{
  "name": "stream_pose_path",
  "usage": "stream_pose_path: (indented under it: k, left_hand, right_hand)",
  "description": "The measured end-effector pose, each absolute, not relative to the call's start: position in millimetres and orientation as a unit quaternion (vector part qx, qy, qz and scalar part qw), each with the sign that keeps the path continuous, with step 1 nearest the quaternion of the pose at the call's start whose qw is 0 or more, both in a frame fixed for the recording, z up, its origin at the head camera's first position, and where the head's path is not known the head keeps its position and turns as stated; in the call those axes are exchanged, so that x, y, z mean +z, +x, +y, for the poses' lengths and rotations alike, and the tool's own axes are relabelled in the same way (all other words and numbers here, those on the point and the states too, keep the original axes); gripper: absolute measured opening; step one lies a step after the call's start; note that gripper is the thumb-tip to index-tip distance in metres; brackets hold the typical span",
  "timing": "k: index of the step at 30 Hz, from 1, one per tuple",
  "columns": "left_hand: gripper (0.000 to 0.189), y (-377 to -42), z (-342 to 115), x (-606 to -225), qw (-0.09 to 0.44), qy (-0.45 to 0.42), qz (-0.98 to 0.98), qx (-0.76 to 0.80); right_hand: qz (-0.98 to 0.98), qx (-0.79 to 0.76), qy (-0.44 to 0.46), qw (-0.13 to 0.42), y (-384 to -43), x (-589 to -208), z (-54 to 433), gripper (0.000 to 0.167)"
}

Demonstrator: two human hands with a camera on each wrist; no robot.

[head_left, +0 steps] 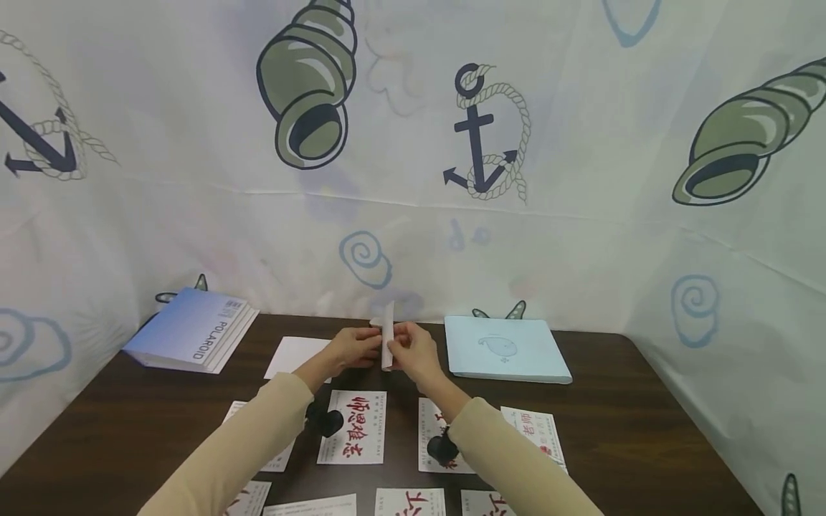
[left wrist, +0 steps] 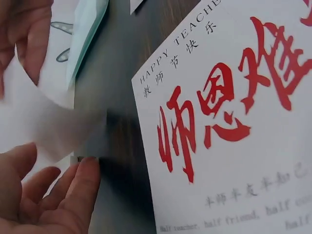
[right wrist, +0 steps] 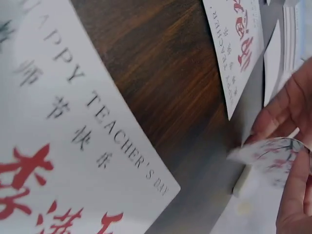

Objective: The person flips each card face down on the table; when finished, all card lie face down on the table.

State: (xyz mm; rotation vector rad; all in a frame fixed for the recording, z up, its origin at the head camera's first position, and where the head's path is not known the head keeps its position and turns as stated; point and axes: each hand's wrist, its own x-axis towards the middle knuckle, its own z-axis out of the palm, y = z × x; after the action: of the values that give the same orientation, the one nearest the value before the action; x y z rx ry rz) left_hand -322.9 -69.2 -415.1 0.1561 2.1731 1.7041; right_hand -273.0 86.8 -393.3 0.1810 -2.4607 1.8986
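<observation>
Both hands hold a thin bent card upright near the table's back edge. One side shows plain white in the left wrist view; pink blossoms on dark branches show on the other in the right wrist view. My left hand grips it from the left, thumb and fingers at its lower edge in the left wrist view. From the right, my right hand pinches it between thumb and fingers. Just in front lies a white card with red characters; a similar card lies partly beneath the right forearm.
A blue-and-white POLAROID folder-like stack stands at back left, beside a white sheet. A pale blue flat box lies at back right. Several more cards lie at the front. Printed cloth hangs behind the dark table.
</observation>
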Motion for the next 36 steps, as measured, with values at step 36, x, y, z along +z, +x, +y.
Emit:
stream_pose_path:
  k: [36]
  left_hand:
    - [0.020, -298, -63, -426, -0.038, 0.054, 0.949, 0.308]
  right_hand:
    - [-0.935, 0.341, -0.084, 0.045, -281, -426, 89, 0.033]
